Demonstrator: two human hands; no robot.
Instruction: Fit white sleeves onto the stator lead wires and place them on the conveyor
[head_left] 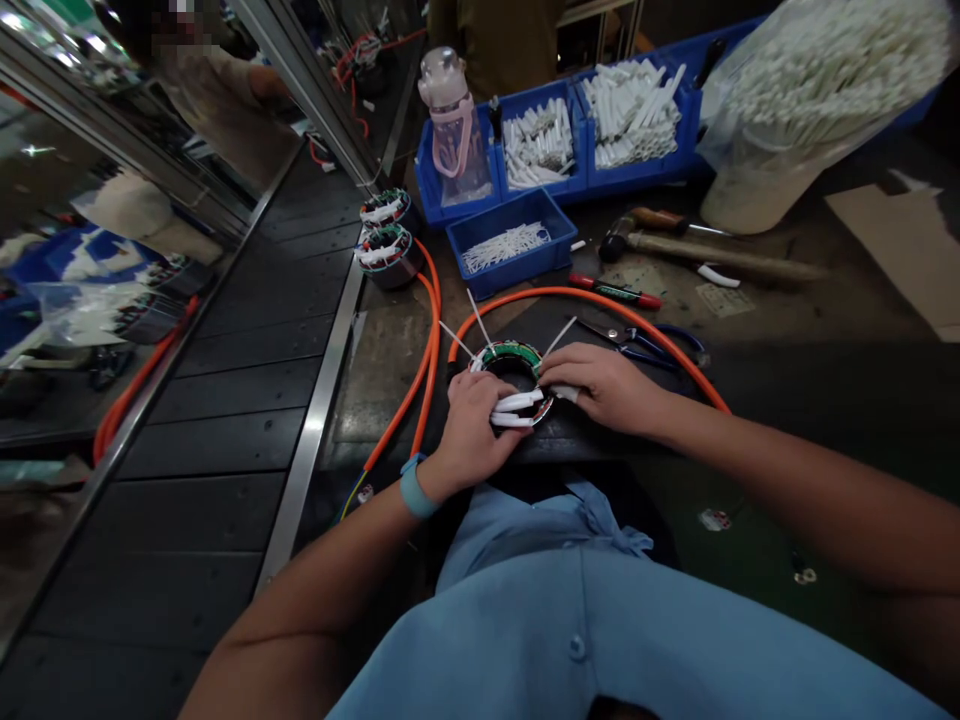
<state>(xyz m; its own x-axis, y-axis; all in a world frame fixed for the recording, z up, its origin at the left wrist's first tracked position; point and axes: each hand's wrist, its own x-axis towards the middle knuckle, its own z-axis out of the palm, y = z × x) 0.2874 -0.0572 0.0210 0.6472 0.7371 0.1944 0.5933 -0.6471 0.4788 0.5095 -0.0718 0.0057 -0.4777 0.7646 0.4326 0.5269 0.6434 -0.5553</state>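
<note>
A ring-shaped stator (512, 362) is laid flat at frame centre, opening upward; no writing on it can be read. White sleeves (517, 408) on its near rim are pinched by the left hand (471, 432). The right hand (604, 385) is closed on the right rim. Orange cable (600, 300) is looped behind; blue bins (510, 240) are seen above.

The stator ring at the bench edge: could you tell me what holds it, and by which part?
Both hands hold the stator ring: the left hand at its near-left rim, over the white sleeves, and the right hand at its right rim.
</note>
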